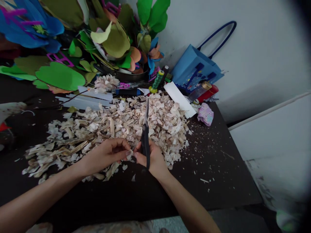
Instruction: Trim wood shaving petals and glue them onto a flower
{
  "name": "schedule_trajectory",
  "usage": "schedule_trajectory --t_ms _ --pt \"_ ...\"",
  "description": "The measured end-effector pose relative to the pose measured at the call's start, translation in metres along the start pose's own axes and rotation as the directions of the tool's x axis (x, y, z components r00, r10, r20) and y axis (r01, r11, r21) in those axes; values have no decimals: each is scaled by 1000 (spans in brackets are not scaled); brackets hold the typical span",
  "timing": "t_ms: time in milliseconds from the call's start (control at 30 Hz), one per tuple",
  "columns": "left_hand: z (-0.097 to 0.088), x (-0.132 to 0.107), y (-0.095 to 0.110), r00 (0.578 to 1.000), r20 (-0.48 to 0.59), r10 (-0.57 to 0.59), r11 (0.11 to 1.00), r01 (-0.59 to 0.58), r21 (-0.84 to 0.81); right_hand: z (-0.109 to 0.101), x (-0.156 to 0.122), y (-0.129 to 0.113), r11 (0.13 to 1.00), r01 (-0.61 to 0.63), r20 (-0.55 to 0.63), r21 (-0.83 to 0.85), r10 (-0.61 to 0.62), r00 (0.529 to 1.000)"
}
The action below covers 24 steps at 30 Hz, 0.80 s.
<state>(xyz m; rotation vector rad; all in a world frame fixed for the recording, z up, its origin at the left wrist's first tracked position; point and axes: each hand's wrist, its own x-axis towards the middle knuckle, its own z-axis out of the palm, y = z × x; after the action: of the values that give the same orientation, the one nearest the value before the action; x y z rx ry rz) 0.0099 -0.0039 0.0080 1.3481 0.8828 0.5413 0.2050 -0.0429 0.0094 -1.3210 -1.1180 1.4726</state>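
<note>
- Scissors [145,142] with black handles stand nearly upright in the right hand [155,160], tips pointing away from the person, over the heap of pale shavings [136,124]; the material could be wood or dried husk, I can't tell.
- Risk: the blades sit just beside the left fingertips [126,153], so a careless snip at such a small pale scrap [129,154] could nick skin.
- Risk: loose flakes cover much of the dark table [213,184], and a forearm dragged sideways could sweep them over its edge.
- Left hand [104,156]: reaches in from the lower left, palm turned inward, thumb and fingers pinched shut on the scrap.
- Right hand: comes up from the lower right, fingers closed around the scissor handles; whether the blades are parted is hard to tell.
- Both hands: nearly touching above the near side of the heap, wrists low, forearms angled inward.
- Nearby: glue sticks [84,102] lie beyond the heap, with a green thread spool [157,81] and a white foam strip [179,98] at its far edge.
</note>
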Motion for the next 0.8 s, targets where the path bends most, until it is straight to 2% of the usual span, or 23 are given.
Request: schedule_trajectory --t_ms 200,367,433,600,700,800 --pt "-1 -1 1 998 38 -40 999 41 -24 -2 1 3 998 -17 -2 66 17 1000" --pt "-2 1 1 995 -62 -78 966 60 -251 -4 0 6 997 5 -30 79 -3 1000" --pt "-2 1 2 989 -111 -101 937 57 -345 -4 -4 7 997 36 0 72 -37 999" --pt "-4 2 5 966 -210 -149 857 20 -515 -2 -18 6 995 94 176 13 -95 980" --pt "-7 3 8 951 -265 -158 809 -29 -587 0 -25 7 998 60 267 -3 -57 962" --pt "-9 5 9 933 -332 -142 760 -113 -641 3 -27 10 999 2 291 -32 7 957"
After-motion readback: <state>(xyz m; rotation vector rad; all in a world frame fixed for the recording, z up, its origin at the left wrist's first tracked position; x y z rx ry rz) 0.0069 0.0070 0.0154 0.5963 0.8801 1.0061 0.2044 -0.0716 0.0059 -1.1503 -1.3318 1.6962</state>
